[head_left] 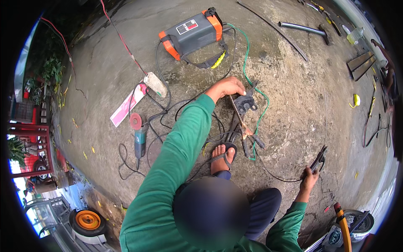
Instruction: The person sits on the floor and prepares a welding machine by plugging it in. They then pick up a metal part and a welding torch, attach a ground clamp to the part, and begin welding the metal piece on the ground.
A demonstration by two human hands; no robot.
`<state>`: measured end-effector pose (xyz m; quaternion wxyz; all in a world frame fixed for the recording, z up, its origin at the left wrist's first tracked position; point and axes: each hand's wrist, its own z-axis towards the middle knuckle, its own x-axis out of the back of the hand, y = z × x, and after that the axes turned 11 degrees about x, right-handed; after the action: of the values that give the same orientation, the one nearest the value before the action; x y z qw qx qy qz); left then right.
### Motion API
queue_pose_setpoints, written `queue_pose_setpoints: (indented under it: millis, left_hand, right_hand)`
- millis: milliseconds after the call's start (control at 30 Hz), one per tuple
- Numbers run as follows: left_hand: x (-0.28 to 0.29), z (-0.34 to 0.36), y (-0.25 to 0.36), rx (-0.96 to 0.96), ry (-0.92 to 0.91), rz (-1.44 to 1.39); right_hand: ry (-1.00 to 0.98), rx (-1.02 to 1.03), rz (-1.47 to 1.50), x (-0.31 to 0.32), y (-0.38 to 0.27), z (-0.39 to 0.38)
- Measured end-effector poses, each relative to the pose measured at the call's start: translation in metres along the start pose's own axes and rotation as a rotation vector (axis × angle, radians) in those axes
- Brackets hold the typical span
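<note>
My left hand (230, 87) reaches out to a dark metal bracket (244, 102) on the concrete, its fingers closed on the bracket's upper edge. Just below the bracket, a copper-coloured clamp (247, 131) with black handles lies against a flat dark metal piece, close to my sandalled foot (222, 156). Off to the right, my right hand (310, 178) is wrapped round a black welding electrode holder (320, 158). A thin electrode (325, 113) extends upward from the holder's jaws, away from the bracket. A black cable trails from the holder toward my foot.
A grey-and-orange welding machine (191, 34) sits at the far side, a green wire (247, 54) running from it. Left of my arm lie an angle grinder (140, 140), tangled cables and a white power strip (155, 84). A hammer (308, 29) and metal strips (361, 66) lie far right.
</note>
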<state>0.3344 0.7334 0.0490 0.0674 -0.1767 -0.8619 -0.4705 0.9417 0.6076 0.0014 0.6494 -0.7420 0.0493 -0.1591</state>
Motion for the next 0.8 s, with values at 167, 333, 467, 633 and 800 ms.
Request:
queue_pose_setpoints:
  millis: [167,333,467,633,800]
  left_hand:
    - [0.004,0.004,-0.001,0.019,-0.023,-0.017]
    - [-0.001,0.000,0.010,0.025,0.004,0.000]
    - [-0.004,0.002,0.012,0.023,-0.009,-0.017]
    - [0.000,0.002,0.006,0.046,-0.012,-0.001]
    - [0.000,0.002,0.015,0.092,-0.031,0.027]
  right_hand:
    - [0.006,0.235,-0.245,0.082,-0.145,0.042]
    - [-0.042,0.203,-0.191,0.111,-0.220,0.024]
    - [-0.074,0.264,-0.043,0.090,-0.221,-0.023]
    - [-0.119,-0.010,-0.173,0.040,-0.179,-0.095]
    - [-0.035,-0.179,0.000,0.082,-0.158,-0.162]
